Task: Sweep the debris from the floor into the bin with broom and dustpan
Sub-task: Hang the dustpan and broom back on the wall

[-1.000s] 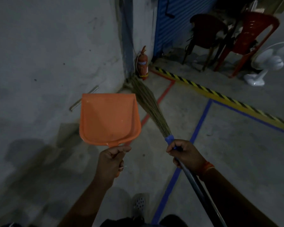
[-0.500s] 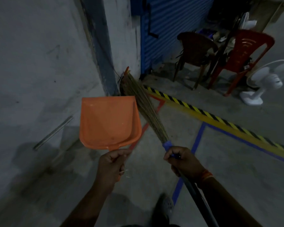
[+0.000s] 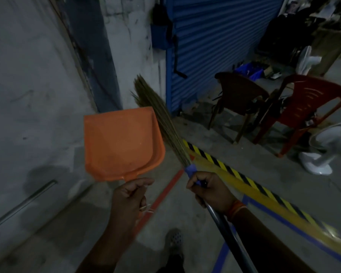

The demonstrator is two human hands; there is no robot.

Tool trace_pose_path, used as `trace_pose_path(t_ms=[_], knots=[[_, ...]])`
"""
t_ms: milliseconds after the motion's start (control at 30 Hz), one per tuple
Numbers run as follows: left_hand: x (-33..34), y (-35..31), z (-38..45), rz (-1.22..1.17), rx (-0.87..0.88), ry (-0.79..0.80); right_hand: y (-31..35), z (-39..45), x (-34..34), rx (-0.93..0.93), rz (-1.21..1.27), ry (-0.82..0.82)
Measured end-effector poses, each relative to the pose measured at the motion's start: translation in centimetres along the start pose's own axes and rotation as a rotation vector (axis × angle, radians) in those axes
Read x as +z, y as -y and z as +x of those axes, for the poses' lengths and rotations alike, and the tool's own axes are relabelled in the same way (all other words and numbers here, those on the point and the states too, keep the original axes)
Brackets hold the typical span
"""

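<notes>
Honestly, this reads as the carry-over stage, both tools up in the air and nothing on the floor being worked yet. Nearest in, the left hand (image 3: 130,196) has its fingers curled round the stub handle of the orange dustpan (image 3: 122,144), which is held out in front with the pan looking bare inside. Just right of it, the right hand (image 3: 209,191) wraps tight round the broom (image 3: 165,123) at the blue collar, dark shaft running back under the forearm and the grass bristles pointing up and away, touching or nearly touching the pan's right edge.

My take: choke up less on the broom once it drops, and tip the pan lip flat on the concrete floor (image 3: 185,209) so dust doesn't slide under. I can't spot any debris pile or a bin here, too dim.

Further out there's the yellow-black hazard strip (image 3: 234,174), then a red chair (image 3: 307,107), a white fan (image 3: 323,152) and the blue shutter (image 3: 215,36).
</notes>
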State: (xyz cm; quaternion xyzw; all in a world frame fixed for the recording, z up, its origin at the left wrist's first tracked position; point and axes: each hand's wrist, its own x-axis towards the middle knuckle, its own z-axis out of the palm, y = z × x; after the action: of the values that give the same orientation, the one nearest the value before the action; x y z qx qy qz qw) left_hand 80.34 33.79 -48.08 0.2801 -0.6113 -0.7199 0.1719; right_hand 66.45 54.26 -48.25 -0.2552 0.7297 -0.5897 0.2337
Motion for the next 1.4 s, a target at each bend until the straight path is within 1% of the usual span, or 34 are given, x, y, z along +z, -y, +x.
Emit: trace_pose_path(t_ms=[133,267,367,433,533,600,733,800,967,1067,1133,1200,1267,1333,1400], knots=[[4.9,-1.7,8.2,-0.033,0.032,-0.033,0.4,8.2,-4.6,-0.029,-0.013,0.012],[9.3,-4.5,15.1,-0.020,0.073,-0.002,0.9,15.6,-9.7,-0.068,-0.013,-0.008],[12.1,-6.5,19.3,-0.020,0.113,-0.022,1.1,20.5,-12.4,-0.091,0.036,-0.036],[14.1,-7.5,22.1,-0.011,0.146,-0.043,1.4,23.9,-14.2,-0.103,0.061,-0.027],[17.7,-8.0,26.4,0.015,0.184,-0.120,1.0,29.4,-17.1,-0.125,0.097,0.006],[20.6,-8.9,29.1,-0.017,0.195,-0.164,1.1,32.9,-19.2,-0.154,0.122,0.032],[26.5,-11.3,34.0,-0.010,0.252,-0.272,1.7,40.1,-24.8,-0.249,0.136,0.157],[29.2,-12.5,35.8,-0.022,0.305,-0.325,2.6,43.6,-28.1,-0.291,0.127,0.204],[35.0,-17.5,39.7,-0.018,0.383,-0.427,6.6,52.2,-34.2,-0.416,0.124,0.243],[35.7,-19.8,41.9,0.087,0.436,-0.490,9.2,55.9,-35.5,-0.460,0.174,0.236],[36.1,-21.2,43.4,0.116,0.445,-0.532,10.7,58.0,-36.2,-0.509,0.207,0.238],[36.6,-22.7,44.5,0.168,0.461,-0.545,12.2,60.2,-36.5,-0.552,0.219,0.239],[36.7,-24.4,45.5,0.199,0.465,-0.526,13.6,62.5,-36.5,-0.597,0.218,0.242],[35.8,-26.3,46.3,0.246,0.418,-0.451,15.1,64.9,-36.5,-0.622,0.222,0.246],[33.6,-28.8,46.8,0.432,0.349,-0.321,16.6,67.3,-36.6,-0.648,0.208,0.251]])
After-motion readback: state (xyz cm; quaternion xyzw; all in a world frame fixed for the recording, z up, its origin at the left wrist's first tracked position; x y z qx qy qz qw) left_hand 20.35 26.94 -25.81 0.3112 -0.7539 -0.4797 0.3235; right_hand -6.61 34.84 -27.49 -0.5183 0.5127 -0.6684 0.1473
